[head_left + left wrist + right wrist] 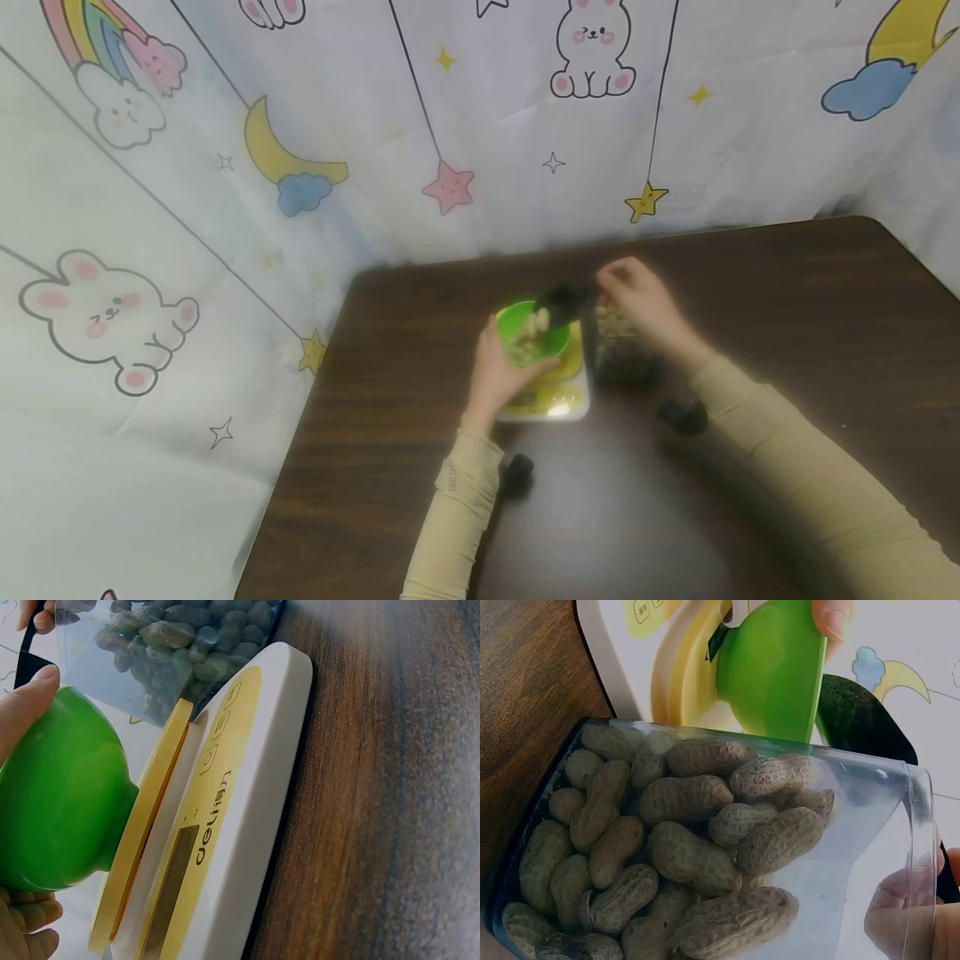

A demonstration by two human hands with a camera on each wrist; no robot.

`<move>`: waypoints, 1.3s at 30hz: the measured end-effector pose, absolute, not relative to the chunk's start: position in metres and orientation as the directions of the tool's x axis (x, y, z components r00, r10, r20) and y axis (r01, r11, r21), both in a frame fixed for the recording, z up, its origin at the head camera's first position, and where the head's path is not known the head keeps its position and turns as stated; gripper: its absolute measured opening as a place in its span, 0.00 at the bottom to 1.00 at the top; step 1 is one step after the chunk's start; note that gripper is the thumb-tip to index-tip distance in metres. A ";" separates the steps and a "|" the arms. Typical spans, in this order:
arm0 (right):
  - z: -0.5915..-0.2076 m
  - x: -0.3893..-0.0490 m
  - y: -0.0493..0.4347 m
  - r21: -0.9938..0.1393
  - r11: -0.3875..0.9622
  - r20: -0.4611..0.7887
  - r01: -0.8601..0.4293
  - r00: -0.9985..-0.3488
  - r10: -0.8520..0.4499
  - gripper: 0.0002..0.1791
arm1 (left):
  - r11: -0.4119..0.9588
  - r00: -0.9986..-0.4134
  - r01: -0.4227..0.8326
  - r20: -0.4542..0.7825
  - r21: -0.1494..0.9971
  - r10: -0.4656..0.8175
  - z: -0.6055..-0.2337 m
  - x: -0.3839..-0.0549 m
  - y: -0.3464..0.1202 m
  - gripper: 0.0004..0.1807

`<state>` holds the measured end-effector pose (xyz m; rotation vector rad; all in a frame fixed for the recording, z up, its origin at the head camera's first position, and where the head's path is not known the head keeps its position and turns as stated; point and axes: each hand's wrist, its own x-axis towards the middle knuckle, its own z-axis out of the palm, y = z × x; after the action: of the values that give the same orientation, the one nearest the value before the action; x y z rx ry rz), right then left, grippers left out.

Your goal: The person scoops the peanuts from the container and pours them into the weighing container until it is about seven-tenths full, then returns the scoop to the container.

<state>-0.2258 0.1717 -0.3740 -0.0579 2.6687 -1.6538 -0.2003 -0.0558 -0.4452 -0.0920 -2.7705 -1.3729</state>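
Note:
A green bowl (67,787) stands on the yellow platform of a white kitchen scale (255,780). My left hand (498,379) holds the bowl from its near left side, thumb and fingers spread round the wall. From the right, my right hand (633,292) grips the handle of a black scoop (561,306), whose head is tilted over the bowl's rim. Unshelled peanuts (528,340) show inside the bowl and at the scoop's lip. Close beside the scale, below the right hand, a clear plastic container (921,825) holds many more peanuts (690,855).
Everything stands on a dark brown wooden table (375,400), near its far edge. Behind and to the left hangs a white curtain (510,125) printed with bunnies, stars and moons. A black device (517,473) sits at the left wrist, another black device (682,417) at the right.

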 end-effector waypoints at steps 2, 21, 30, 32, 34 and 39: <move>-0.375 -0.226 0.172 -0.895 0.444 0.024 -0.036 -0.999 -0.033 0.27 | 0.611 -0.999 0.042 0.033 0.791 0.026 -0.445 -0.199 -0.056 0.70; -0.372 -0.225 0.178 -0.920 0.390 0.061 -0.041 -0.997 0.039 0.25 | 0.610 -1.000 0.010 0.017 0.792 -0.006 -0.428 -0.199 -0.053 0.71; -0.355 -0.218 0.190 -0.956 0.291 0.074 -0.031 -0.988 0.138 0.19 | 0.626 -0.994 0.110 0.097 0.772 0.054 -0.411 -0.204 -0.038 0.67; -0.351 -0.217 0.193 -0.973 0.225 0.081 -0.044 -0.984 0.159 0.16 | 0.639 -0.992 0.129 0.107 0.758 0.073 -0.406 -0.205 -0.033 0.67; -0.348 -0.216 0.199 -0.989 0.135 0.086 -0.062 -0.980 0.181 0.14 | 0.654 -0.990 0.139 0.108 0.744 0.088 -0.400 -0.205 -0.026 0.67; -0.341 -0.214 0.212 -0.993 -0.024 0.104 -0.113 -0.968 0.227 0.12 | 0.700 -0.988 0.153 0.092 0.697 0.125 -0.389 -0.204 -0.010 0.64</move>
<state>-0.2140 0.2120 -0.3413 0.1417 2.3435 -2.4316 -0.2036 -0.0100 -0.3888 -0.2336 -2.8622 -1.1788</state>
